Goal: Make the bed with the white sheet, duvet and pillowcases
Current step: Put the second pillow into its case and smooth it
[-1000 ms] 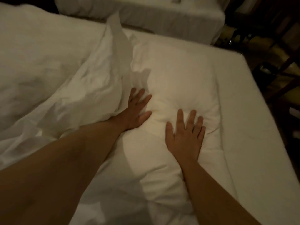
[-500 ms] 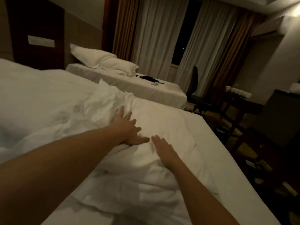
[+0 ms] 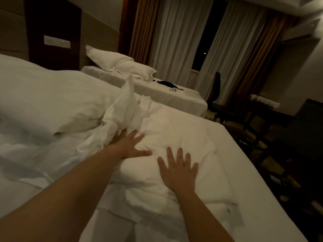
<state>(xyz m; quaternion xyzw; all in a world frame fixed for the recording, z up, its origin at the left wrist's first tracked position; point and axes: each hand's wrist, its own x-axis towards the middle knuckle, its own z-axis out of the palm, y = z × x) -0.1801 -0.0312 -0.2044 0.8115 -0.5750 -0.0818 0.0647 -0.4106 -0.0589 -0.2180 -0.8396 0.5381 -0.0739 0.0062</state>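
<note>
Both your hands lie flat and spread on the pillow, fingers fanned, holding nothing — your left hand presses the pillow's left end, right against the crumpled sheet that rises in a peak just beyond its fingertips, and your right hand presses the nearer part, a little to the right of the left one.

What has changed in the last second is mostly your view: a second ago you look straight down on the pillow, and now your head is up, so the other bed with its two dressed pillows and the curtains beyond come into sight. Your hands stay on the pillow but have shifted — the right one has slid back out to a wide, flat press after closing in toward the left.

For the task, this reads as smoothing the pillow into place at this spot on the bed. Left of your left hand the sheet is bunched and the duvet sits heaped beyond it, so spreading those appears to be what remains
</note>
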